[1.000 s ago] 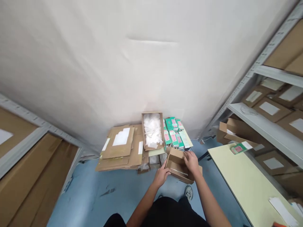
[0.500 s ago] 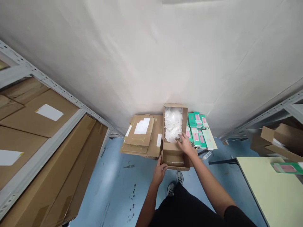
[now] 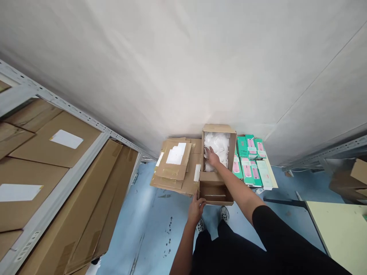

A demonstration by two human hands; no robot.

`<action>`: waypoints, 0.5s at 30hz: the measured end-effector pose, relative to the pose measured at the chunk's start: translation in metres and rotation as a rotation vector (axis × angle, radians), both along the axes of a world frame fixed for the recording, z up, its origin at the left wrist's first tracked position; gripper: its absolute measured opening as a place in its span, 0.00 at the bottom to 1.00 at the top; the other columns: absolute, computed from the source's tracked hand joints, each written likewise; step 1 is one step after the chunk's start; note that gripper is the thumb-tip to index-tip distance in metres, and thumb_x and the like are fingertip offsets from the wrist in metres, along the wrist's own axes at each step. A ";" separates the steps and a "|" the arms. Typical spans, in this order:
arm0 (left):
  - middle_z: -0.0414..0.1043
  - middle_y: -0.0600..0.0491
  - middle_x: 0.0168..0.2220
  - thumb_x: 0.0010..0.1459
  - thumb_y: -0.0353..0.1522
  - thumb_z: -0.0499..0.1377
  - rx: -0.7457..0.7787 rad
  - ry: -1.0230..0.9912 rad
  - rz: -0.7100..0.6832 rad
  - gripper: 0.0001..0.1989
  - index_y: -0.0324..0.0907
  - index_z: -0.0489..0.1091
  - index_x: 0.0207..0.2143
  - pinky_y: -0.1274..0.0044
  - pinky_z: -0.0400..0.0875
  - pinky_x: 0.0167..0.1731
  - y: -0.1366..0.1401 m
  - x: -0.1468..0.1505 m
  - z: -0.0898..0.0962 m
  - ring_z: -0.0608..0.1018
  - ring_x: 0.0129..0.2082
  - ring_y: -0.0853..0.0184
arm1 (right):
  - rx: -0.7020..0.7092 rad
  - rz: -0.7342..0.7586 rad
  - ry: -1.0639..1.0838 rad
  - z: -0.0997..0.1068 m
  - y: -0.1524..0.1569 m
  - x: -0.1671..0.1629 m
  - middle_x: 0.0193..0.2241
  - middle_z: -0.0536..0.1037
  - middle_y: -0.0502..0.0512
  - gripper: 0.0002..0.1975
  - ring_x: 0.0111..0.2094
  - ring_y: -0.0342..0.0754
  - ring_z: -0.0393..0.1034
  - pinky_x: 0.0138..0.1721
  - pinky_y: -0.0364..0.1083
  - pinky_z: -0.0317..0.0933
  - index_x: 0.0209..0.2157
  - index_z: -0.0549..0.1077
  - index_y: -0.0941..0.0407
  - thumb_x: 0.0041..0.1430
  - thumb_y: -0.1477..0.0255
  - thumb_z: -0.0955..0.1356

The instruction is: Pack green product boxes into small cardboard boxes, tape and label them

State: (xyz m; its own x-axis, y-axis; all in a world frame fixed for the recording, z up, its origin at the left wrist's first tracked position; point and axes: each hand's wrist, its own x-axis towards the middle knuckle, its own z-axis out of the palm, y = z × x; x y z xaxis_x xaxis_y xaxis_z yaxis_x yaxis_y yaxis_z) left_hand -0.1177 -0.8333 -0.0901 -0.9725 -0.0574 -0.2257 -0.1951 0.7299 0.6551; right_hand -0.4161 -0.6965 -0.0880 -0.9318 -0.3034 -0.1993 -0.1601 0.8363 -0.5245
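Note:
A small open cardboard box [image 3: 216,201] stands nearest me, with bare brown cardboard inside. My left hand [image 3: 195,209] grips its near left corner, thumb along the front edge. Just behind it, a second open cardboard box [image 3: 233,151] holds crumpled white wrapping [image 3: 219,141], thin and sheet-like; I cannot tell whether paper or plastic. My right hand [image 3: 211,157] reaches across the nearer box into the rear one, its fingers apart and touching the wrapping at the left side. The right fingertips are partly lost against the white.
Flattened cardboard [image 3: 174,172] with white labels is stacked left of the boxes. Several green-and-pink product boxes [image 3: 246,168] sit to their right. A metal shelf [image 3: 94,147] with large cartons [image 3: 80,206] flanks the left side; a pale table [image 3: 338,225] stands at right.
My right hand has moved from the rear box's near right edge deeper and leftward onto the white wrapping. My left hand stays at the nearer box's corner. The view has shifted slightly.

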 end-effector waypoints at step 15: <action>0.56 0.48 0.73 0.62 0.29 0.62 0.190 0.065 -0.189 0.08 0.46 0.81 0.41 0.66 0.72 0.57 -0.049 -0.019 0.001 0.79 0.56 0.56 | -0.215 -0.293 0.313 0.040 -0.005 0.044 0.40 0.84 0.59 0.15 0.41 0.52 0.78 0.48 0.47 0.68 0.41 0.81 0.56 0.61 0.78 0.62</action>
